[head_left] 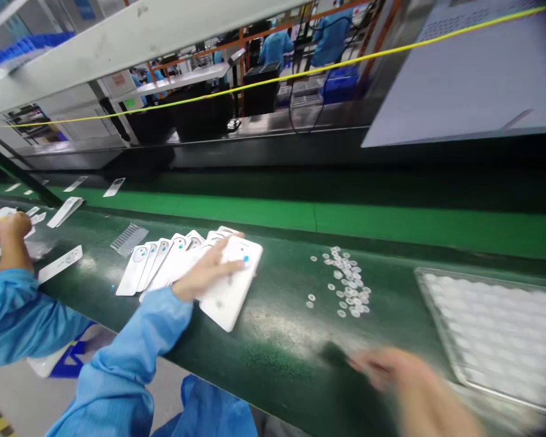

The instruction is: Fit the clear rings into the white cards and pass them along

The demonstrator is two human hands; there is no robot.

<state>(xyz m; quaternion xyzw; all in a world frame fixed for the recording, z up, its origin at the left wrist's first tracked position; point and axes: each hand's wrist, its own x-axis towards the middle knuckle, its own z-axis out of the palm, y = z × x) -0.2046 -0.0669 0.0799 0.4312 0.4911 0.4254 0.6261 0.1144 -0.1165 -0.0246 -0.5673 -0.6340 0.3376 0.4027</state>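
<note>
My left hand [207,270] grips a flat white panel [232,291] with rounded corners, small holes and a blue dot. Fingers lie across its face, and a fingertip shows at its far edge. Beside that hand, similar white panels [152,267] with round markings lie fanned out, overlapping one another. My right hand [391,370] is low on the right, smeared by motion, over the green bench. Its fingers seem drawn together, but whether they hold anything is unclear. A dark blur lies just left of its fingertips. Small clear rings [350,282] are heaped between the panels and a tray.
The clear tray [437,328] at right contains rows of white round pieces. A co-worker's hands [13,233] are at far left, near more panels [66,211]. A green conveyor strip [273,215] runs behind. A ribbed clear sheet [130,238] lies left of the fan.
</note>
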